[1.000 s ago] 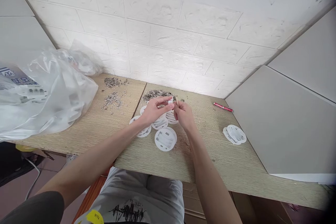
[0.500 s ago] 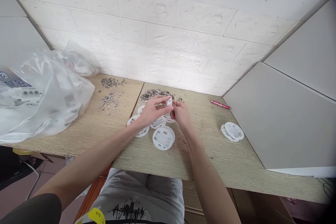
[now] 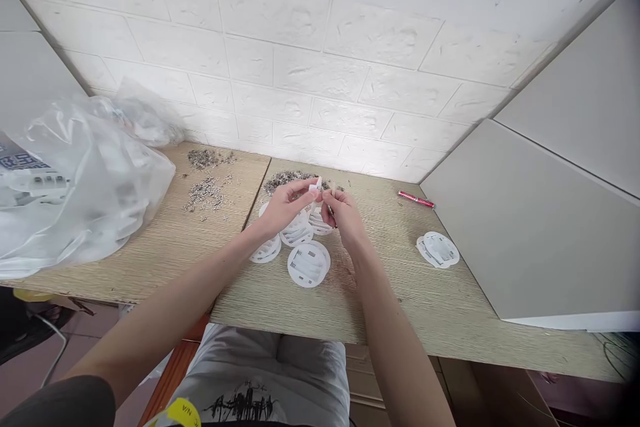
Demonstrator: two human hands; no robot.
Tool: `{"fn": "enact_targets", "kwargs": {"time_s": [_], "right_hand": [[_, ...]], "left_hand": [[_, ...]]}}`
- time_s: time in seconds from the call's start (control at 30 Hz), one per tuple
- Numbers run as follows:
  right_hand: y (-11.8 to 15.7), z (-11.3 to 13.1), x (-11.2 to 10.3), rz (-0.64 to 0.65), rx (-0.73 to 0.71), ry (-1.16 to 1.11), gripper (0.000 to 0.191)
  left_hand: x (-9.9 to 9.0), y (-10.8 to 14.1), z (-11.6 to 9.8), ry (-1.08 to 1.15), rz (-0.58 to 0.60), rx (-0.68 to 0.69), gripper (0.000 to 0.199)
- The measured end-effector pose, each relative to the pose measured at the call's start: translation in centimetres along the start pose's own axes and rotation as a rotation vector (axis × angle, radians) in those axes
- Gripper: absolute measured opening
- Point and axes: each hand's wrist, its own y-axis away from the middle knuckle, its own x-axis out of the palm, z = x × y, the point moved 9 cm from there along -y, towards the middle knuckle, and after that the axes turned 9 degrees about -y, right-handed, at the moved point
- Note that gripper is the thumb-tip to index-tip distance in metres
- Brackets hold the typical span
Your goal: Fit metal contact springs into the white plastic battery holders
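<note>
My left hand [image 3: 286, 207] pinches a white plastic disc [image 3: 316, 189] between thumb and fingers, tilted nearly edge-on above the table. Right beside it, the fingers of my right hand [image 3: 346, 215] are closed in a pinch close to the disc's edge. Something small, dark and metallic peeks out under those fingers, too small to name. Beneath my hands lie several white round discs with moulded slots, the nearest disc [image 3: 307, 265] flat toward the table's front edge. Behind my hands spreads a pile of small metal parts [image 3: 287, 178], partly hidden by my left hand.
To the left, two heaps of small metal pieces [image 3: 206, 193] lie near a large clear plastic bag [image 3: 107, 193] with white parts inside. On the right are a red pen [image 3: 416, 199] and a few stacked discs [image 3: 440, 249] beside a grey panel [image 3: 540, 227]. A white brick-pattern wall closes the back.
The disc in my left hand has turned more edge-on and shifted slightly left. My right fingers have changed their pinch, and a dark metallic bit now shows below them. The view has shifted slightly.
</note>
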Motion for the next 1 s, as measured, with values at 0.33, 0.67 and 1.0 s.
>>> {"fn": "enact_targets", "kwargs": {"time_s": [0.33,0.67,1.0], "right_hand": [[0.0,1.8,-0.9,-0.057,-0.241,0.390,0.032],[-0.5,0.5,-3.1,-0.206,-0.147,0.667,0.033],[-0.6,-0.7,-4.1,-0.210,-0.063,0.842,0.023]], "left_hand": [[-0.2,-0.3,0.6,0.251,-0.033,-0.051,0.037],[-0.3,-0.5,1.9,0.290,-0.058,-0.112,0.035],[0.2,0.0,2.5,0.290,0.004,-0.258,0.042]]}}
